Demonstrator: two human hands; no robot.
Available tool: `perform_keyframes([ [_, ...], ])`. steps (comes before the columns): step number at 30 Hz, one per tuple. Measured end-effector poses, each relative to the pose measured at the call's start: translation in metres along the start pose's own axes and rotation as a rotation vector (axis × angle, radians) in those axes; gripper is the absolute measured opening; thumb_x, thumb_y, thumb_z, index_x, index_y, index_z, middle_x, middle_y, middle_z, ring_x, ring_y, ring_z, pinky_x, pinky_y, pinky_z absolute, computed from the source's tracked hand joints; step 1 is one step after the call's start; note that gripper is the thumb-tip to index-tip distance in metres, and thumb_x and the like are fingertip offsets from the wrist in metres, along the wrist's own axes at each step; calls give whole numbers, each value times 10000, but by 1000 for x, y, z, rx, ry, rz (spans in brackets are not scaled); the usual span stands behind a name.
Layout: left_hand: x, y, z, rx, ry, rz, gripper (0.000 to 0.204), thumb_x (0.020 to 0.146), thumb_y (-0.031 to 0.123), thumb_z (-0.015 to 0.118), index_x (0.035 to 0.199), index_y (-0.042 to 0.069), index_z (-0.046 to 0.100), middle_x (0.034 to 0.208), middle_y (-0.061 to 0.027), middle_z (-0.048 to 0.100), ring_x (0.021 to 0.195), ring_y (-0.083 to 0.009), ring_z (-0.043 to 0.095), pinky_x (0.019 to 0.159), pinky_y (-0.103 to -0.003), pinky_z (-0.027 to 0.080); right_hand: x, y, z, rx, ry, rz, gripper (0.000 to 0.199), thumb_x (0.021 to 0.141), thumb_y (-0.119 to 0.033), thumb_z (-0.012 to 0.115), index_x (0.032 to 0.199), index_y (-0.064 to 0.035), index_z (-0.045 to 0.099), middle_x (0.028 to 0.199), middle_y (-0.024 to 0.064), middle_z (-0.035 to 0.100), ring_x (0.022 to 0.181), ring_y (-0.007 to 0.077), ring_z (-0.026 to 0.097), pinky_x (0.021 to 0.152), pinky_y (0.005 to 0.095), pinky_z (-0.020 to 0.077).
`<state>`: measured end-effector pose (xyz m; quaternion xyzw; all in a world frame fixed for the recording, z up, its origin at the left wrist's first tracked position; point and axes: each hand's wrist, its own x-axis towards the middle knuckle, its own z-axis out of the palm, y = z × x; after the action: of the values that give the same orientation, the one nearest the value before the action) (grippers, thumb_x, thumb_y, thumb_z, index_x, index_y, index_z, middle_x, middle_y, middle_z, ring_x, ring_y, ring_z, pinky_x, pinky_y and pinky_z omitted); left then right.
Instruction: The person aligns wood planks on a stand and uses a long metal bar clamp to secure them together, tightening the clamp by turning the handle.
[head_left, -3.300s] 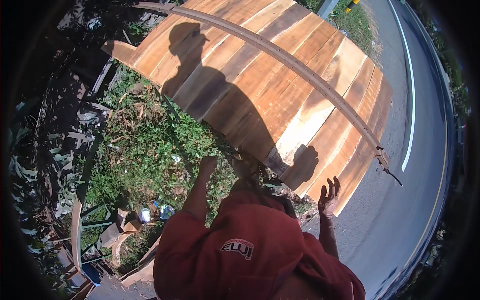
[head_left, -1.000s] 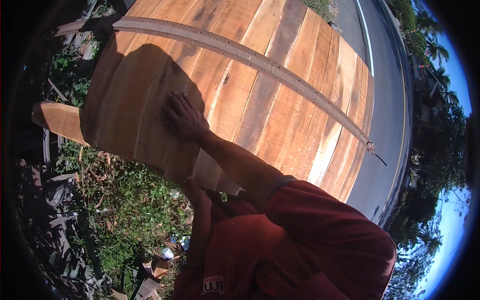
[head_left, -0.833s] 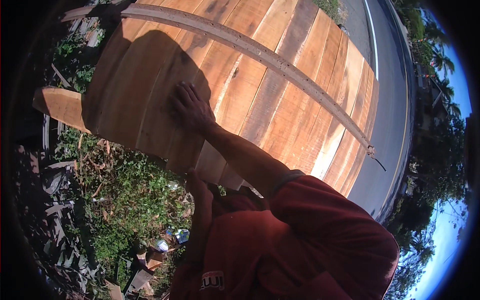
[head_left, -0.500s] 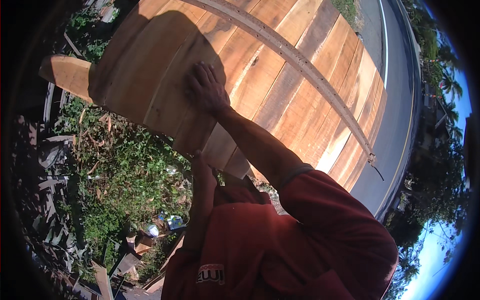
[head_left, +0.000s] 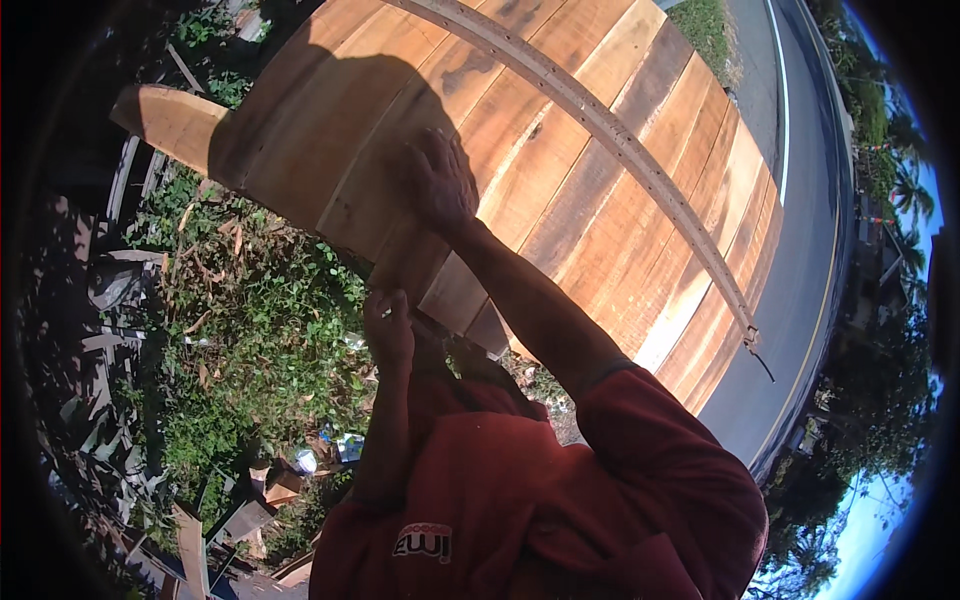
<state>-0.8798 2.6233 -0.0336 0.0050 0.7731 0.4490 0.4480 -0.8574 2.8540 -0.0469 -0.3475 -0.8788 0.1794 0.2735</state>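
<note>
A broad panel of wooden planks [head_left: 560,170] set side by side fills the upper middle, with a long thin drilled wooden strip [head_left: 610,125] lying across it. My right hand [head_left: 442,185] rests flat on the planks in the shade, fingers spread, gripping nothing. Lower down, at the panel's near edge, is my left hand [head_left: 388,325] with its fingers curled closed. A small bright glint shows at its fingers; what they hold, if anything, cannot be made out. One plank end [head_left: 175,125] sticks out past the panel's left side.
Green weeds and dry leaves [head_left: 260,320] cover the ground at left. Scrap wood pieces [head_left: 245,520] and some litter [head_left: 306,460] lie below them. A paved road [head_left: 800,230] runs along the right, with trees [head_left: 850,460] beyond. A thin dark piece [head_left: 760,362] pokes out at the strip's lower end.
The whole view has shifted, so the panel appears further right and slightly lower. My left hand has moved left along the panel's near edge, its fingers now curled. My right hand stays on the planks.
</note>
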Motion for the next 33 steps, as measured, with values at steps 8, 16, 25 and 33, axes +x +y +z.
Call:
perform_keyframes([
  [8,102,15,-49,-516,-48,38,441,973,217,531,1320,-51,486,1260,-143,553,1109,-257,562,935,-394,469,-30,-35,28,133,-59,115,467,870,-174,612,1327,-100,541,1421,233,418,1387,425,351,1162,548,269],
  [16,90,12,-33,-59,200,328,369,957,167,518,1266,-34,507,1218,-190,526,1113,-294,516,934,-426,454,19,-95,-25,86,-36,-169,464,863,-131,599,1324,-110,550,1420,215,447,1374,400,397,1133,583,301],
  [25,115,5,30,232,696,436,525,1042,416,353,1236,-58,470,1159,-260,512,1059,-409,495,869,-541,433,-4,-53,42,121,-330,-431,485,883,-275,633,1340,-137,549,1470,235,412,1403,400,373,1149,578,289],
  [33,115,0,32,205,630,459,599,1016,480,365,1302,-39,451,1189,-274,487,1083,-431,497,860,-550,483,-36,-79,-19,496,-313,79,351,930,-264,604,1221,-67,602,1256,183,551,1233,373,527,949,475,495],
])
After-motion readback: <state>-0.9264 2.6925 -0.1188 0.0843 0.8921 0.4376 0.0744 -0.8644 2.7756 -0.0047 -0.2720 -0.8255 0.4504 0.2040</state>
